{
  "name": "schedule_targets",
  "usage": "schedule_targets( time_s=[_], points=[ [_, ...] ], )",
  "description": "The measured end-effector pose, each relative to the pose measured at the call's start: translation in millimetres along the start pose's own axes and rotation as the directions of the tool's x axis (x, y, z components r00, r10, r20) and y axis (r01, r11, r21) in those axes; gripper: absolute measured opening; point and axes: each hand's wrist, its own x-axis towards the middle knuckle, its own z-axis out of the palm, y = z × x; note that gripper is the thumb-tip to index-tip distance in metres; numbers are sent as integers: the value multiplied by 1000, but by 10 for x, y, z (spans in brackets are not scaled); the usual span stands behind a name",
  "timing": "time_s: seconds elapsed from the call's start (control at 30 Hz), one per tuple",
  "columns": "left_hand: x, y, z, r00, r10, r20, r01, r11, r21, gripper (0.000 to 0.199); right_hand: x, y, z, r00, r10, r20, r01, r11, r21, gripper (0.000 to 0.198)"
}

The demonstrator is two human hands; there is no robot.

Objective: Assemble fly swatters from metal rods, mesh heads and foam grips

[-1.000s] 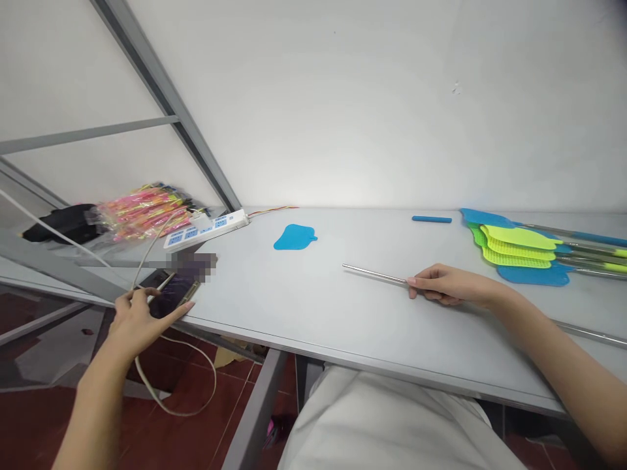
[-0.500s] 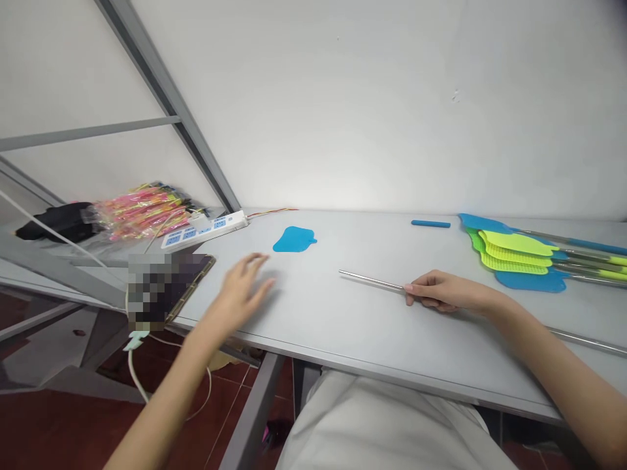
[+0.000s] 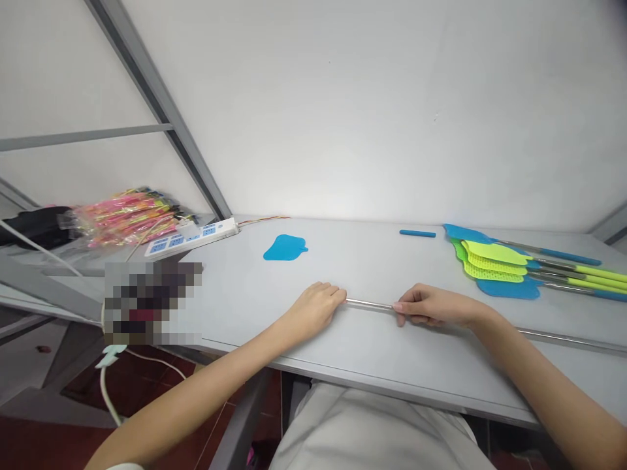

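A thin metal rod (image 3: 369,304) runs between my two hands, low over the grey table (image 3: 343,356). My left hand (image 3: 321,308) is closed around its left end, which the fingers hide. At the rod's other side my right hand (image 3: 426,305) pinches it between thumb and fingers. Behind my left hand a blue fly swatter head (image 3: 285,247) lies flat, its short neck pointing right. A blue handle sleeve (image 3: 417,233) rests near the wall, beyond my right hand.
Several blue and yellow-green fly swatters (image 3: 494,264) are piled at the right. Another metal rod (image 3: 568,338) lies behind my right forearm. On the left are a white power strip (image 3: 193,238), bagged colourful items (image 3: 127,215), a blurred-out object (image 3: 151,303) and a grey metal frame (image 3: 161,111).
My left hand has moved right from the bare table and closed on the rod's left end. My right hand keeps its pinch on the rod. The view has shifted slightly.
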Motion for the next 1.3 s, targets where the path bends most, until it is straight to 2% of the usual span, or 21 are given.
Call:
schedule_targets(
  time_s=[0.1,0.23,0.33,0.53,0.67,0.8,0.93,1.1,1.3],
  points=[
    [-40,120,10,999,15,45,-14,1000,-22,17,49,-27,112,1000,9,7,-9,1000,10,39],
    [2,358,49,991,124,56,-121,991,-60,12,136,-89,318,999,-23,27,21,997,71,38],
    [50,447,72,988,151,44,-147,985,-93,13,168,-101,388,998,-19,54,11,989,148,38],
    [72,362,52,991,134,9,-132,980,-151,11,186,-63,352,998,-9,58,-4,974,226,39],
    [59,293,-3,995,97,-1,-95,971,-222,21,179,-75,338,997,-38,71,21,973,230,40],
    [-1,239,-37,996,84,1,-81,969,-234,25,127,-84,276,986,-55,159,27,985,172,36],
    [-79,197,-42,998,55,-18,-57,971,-232,24,51,-42,152,979,7,203,-24,997,78,35],
    [-105,213,-9,999,36,-15,-38,982,-186,22,6,-21,72,992,21,127,-25,999,30,35],
    [-80,279,59,999,41,8,-40,991,-125,17,65,-51,190,993,53,102,-60,996,62,34]
  ],
)
